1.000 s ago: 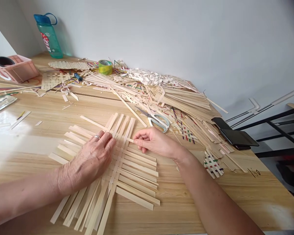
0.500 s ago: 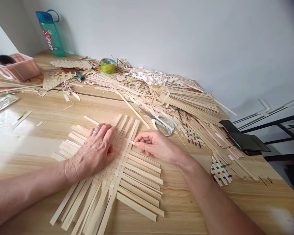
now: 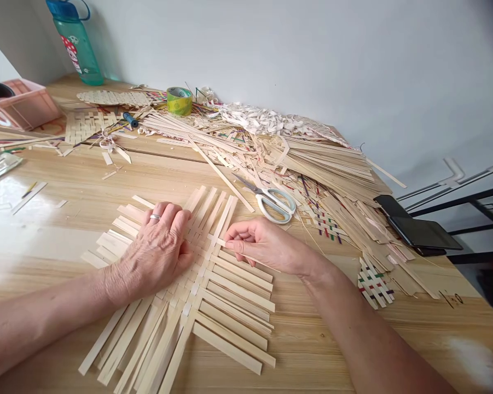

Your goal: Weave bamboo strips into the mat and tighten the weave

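Note:
A mat of pale woven strips (image 3: 197, 273) lies on the wooden table, its loose ends fanning out on all sides. My left hand (image 3: 160, 251), with a ring on one finger, rests on the mat's left part, fingers bent and their tips hidden under it. At the mat's upper right edge, my right hand (image 3: 258, 246) pinches a thin pale strip (image 3: 218, 239) between thumb and fingers. That strip crosses the long strips and runs out beneath the hand to the right.
White-handled scissors (image 3: 276, 205) lie beyond my right hand. Loose strips (image 3: 324, 164), a tape roll (image 3: 179, 101) and a bottle (image 3: 80, 49) stand or lie along the back. A pink basket (image 3: 33, 104) is at left, a black phone (image 3: 424, 232) at right.
The pinched strip now shows beyond my right hand to the right, where it did not before. My left hand stays on the mat. The whole view has shifted slightly.

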Available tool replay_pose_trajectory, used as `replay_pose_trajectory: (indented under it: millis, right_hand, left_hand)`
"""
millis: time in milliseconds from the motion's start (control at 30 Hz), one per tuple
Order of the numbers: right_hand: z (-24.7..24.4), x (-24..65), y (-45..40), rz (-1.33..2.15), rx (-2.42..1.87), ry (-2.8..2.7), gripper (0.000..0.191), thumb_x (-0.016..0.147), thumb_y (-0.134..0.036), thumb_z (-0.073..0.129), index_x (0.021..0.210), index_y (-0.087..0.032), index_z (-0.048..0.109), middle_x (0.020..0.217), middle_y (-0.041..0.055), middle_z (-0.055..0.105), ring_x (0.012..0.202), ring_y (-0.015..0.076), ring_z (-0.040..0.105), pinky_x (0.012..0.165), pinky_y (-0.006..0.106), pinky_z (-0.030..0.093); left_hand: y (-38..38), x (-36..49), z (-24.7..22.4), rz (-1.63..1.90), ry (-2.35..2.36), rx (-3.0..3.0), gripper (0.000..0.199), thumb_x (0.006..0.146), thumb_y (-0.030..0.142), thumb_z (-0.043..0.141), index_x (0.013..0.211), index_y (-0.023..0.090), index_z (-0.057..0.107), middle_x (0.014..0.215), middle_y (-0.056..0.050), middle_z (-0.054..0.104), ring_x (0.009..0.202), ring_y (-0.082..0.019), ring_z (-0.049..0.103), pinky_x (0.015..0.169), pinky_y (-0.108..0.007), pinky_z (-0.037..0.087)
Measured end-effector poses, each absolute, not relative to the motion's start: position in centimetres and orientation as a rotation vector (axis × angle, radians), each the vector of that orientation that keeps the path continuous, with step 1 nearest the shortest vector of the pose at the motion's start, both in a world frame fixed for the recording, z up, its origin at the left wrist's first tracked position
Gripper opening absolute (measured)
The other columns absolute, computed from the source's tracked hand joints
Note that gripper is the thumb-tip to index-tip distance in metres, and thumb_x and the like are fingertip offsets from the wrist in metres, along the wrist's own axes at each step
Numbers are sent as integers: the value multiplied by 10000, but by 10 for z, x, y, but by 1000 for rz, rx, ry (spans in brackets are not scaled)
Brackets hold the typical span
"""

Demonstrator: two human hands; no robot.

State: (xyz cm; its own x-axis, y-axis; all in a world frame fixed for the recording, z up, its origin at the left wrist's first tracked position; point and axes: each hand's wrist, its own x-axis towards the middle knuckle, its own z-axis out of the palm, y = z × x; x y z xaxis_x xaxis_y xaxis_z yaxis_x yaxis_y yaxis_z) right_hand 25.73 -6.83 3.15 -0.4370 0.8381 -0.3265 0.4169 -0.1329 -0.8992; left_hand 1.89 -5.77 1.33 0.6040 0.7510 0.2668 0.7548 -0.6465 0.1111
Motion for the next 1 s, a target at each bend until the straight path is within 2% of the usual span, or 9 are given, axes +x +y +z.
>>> replay_pose_trajectory:
  millis: [300, 433, 533, 733, 1000]
  right_hand:
    - [38, 256, -73, 1501, -1408, -1959, 156, 884, -257, 581, 764, -181, 648, 649, -7, 636, 605, 116, 559, 562, 230, 395]
    - [39, 254, -76, 1375, -1495, -1962, 190, 896, -270, 565, 775, -174, 675, 662, -16, 597, 610, 108, 511, 543, 236, 347]
    - [34, 252, -79, 1295, -1518, -1903, 193, 899, -298, 577, 829, -173, 707, 689, -16, 585, 638, 108, 501, 566, 236, 360]
    - [31, 252, -79, 1372, -1503, -1898, 220, 910, -297, 560, 779, -174, 686, 644, -28, 542, 591, 90, 448, 518, 229, 314]
    - [35, 252, -80, 1349, -1535, -1954, 201, 902, -286, 563, 798, -182, 699, 651, -30, 557, 609, 95, 462, 533, 229, 340]
  left_hand:
    - [-56, 20, 14, -435, -1314, -2792, 231, 776, 154, 474, 988, 138, 565, 1034, -146, 547, 966, -316, 478, 873, -484, 468]
    - [-57, 20, 15, -410, -1292, -2790, 208, 791, 156, 466, 964, 140, 580, 1005, -139, 543, 936, -313, 475, 847, -483, 468]
    - [-57, 20, 16, -381, -1281, -2787, 191, 801, 158, 469, 950, 138, 586, 989, -134, 538, 922, -312, 474, 829, -482, 466]
    - [-59, 19, 18, -361, -1270, -2782, 183, 789, 155, 488, 941, 140, 588, 983, -129, 542, 922, -315, 477, 821, -488, 461]
    - [-59, 19, 19, -371, -1225, -2802, 167, 808, 149, 483, 941, 150, 585, 984, -118, 545, 919, -300, 484, 821, -470, 461]
